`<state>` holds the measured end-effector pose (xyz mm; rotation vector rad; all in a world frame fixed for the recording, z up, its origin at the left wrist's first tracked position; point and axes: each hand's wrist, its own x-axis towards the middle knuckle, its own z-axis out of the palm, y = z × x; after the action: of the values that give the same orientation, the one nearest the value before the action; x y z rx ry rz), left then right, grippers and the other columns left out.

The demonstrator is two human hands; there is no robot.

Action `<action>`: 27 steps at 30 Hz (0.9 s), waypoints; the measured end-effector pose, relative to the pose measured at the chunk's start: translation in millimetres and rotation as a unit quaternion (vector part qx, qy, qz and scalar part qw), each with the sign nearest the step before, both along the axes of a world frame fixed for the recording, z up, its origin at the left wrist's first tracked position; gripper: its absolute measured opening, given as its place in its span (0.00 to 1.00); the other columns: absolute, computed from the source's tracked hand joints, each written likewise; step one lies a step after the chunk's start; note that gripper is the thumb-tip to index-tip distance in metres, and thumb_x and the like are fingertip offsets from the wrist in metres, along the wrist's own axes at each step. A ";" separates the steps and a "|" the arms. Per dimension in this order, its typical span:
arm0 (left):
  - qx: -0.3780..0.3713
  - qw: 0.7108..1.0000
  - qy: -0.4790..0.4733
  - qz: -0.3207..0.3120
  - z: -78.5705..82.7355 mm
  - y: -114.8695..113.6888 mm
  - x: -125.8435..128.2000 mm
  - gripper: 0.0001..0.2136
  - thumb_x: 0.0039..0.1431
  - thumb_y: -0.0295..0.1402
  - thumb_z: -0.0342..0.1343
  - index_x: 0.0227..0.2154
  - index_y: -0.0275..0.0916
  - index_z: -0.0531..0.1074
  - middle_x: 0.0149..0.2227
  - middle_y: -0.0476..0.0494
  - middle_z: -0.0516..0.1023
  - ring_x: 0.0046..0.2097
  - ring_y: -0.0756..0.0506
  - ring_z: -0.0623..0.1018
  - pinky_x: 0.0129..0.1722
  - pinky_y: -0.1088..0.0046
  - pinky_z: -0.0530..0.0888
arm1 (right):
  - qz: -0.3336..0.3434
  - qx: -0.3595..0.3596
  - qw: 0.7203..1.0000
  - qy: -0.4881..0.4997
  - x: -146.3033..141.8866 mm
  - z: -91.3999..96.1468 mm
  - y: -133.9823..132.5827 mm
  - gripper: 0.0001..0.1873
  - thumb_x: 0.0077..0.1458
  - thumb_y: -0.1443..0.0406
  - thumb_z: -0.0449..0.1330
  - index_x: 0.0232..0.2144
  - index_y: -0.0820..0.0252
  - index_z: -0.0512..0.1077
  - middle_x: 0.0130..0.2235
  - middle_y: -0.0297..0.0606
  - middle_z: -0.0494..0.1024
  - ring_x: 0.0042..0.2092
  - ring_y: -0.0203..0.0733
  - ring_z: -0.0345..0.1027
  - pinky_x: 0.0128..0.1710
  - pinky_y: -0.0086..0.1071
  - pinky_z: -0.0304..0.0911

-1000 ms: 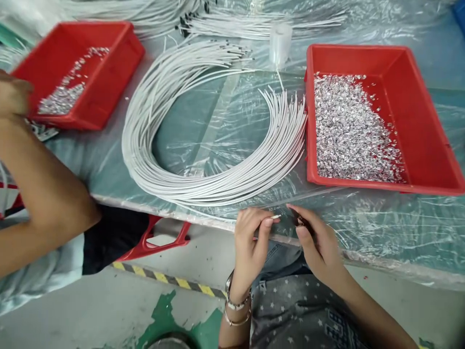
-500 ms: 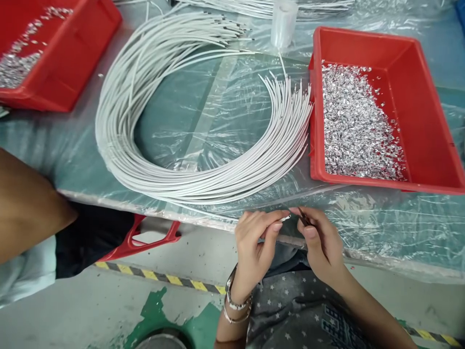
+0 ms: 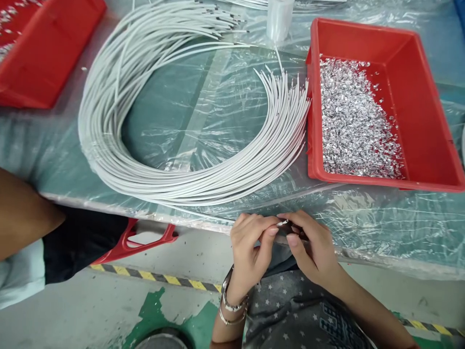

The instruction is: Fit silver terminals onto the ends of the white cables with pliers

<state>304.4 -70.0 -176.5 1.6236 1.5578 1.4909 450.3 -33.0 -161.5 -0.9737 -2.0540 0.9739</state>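
My left hand [image 3: 250, 242] and my right hand [image 3: 308, 245] meet at the near edge of the table, fingertips touching. The left thumb and forefinger pinch the white end of a thin cable [image 3: 282, 223]. The right hand pinches a small dark piece against that cable end; the piece is mostly hidden by the fingers. Just beyond lies a big curved bundle of white cables [image 3: 189, 184] on the plastic-covered table [image 3: 203, 111]. A red tray [image 3: 428, 126] holding a heap of small silver metal parts [image 3: 352, 126] stands to the right of the bundle.
A second red tray [image 3: 43, 53] sits at the far left. A clear plastic cup [image 3: 278, 19] stands at the back. Another person's arm [image 3: 22, 213] reaches in at the left. A red stool frame [image 3: 141, 242] shows below the table edge.
My two hands have closed together, bringing the dark piece onto the cable end. The view has shifted left and down; the other person's arm has dropped lower at the left.
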 end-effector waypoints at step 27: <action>0.032 0.999 -0.014 -0.033 -2.5 0.5 -5.0 0.06 0.69 0.28 0.53 0.39 0.42 0.74 0.31 0.48 0.81 0.34 0.44 0.76 0.37 0.66 0.68 | -0.012 0.058 0.998 0.017 -4.3 1.0 2.8 0.11 0.69 0.59 0.50 0.47 0.58 0.67 0.33 0.39 0.75 0.27 0.37 0.66 0.25 0.29 0.65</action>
<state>299.4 -69.5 -179.1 1.6664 1.4408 1.5369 446.0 -30.2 -160.5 -0.9142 -2.0417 0.8438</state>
